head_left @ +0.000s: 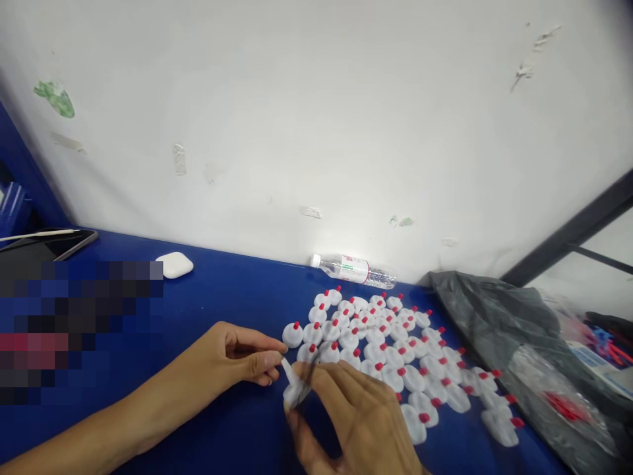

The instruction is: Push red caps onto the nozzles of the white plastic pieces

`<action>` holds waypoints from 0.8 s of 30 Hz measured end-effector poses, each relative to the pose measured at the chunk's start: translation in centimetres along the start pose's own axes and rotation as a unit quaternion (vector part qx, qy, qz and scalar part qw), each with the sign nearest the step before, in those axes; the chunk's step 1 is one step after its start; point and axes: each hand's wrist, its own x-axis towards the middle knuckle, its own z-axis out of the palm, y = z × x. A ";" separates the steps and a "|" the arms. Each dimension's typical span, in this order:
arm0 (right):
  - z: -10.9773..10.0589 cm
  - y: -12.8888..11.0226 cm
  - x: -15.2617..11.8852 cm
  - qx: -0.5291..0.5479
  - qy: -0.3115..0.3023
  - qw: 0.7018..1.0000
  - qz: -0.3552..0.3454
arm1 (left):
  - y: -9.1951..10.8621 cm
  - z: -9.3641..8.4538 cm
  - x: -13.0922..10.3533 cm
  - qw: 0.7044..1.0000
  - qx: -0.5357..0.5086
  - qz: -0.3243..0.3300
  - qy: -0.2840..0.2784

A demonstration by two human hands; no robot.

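Note:
My right hand [359, 412] grips a small round white plastic bottle [293, 390] between thumb and fingers. The bottle's narrow white spout points up and left, with no red tip showing on it. Closed in a pinch, my left hand [240, 356] has its thumb and fingertips right at the end of that spout. Whatever lies between those fingertips is hidden. Beyond and right of my hands, many similar white bottles [293, 336] with red caps [296, 325] lie spread over the blue table [237, 290].
A clear drink bottle [353, 269] lies against the white wall [297, 132]. A white rounded case [175, 264] and a dark tablet [49, 245] are on the left. Grey plastic sheeting [475, 310] and a clear bag of red pieces [566, 402] lie at the right.

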 end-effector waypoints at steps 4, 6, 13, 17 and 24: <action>-0.1 0.1 0.1 0.000 -0.024 1.000 -0.014 | 0.4 0.0 -0.2 0.998 -0.047 -0.027 -0.012; -0.3 0.3 0.4 0.003 -0.028 0.999 -0.021 | 0.6 0.3 -0.3 0.997 -0.061 -0.035 -0.013; 0.2 0.1 -0.2 -0.001 -0.013 1.000 0.005 | 0.5 0.6 -0.1 0.999 -0.030 0.005 -0.026; 0.5 0.0 -0.4 -0.002 0.013 1.000 0.028 | 0.2 0.3 0.0 0.998 0.014 0.044 -0.035; 1.8 0.1 -1.6 0.011 0.001 1.000 0.013 | 0.6 0.5 -0.3 0.998 0.000 0.038 -0.057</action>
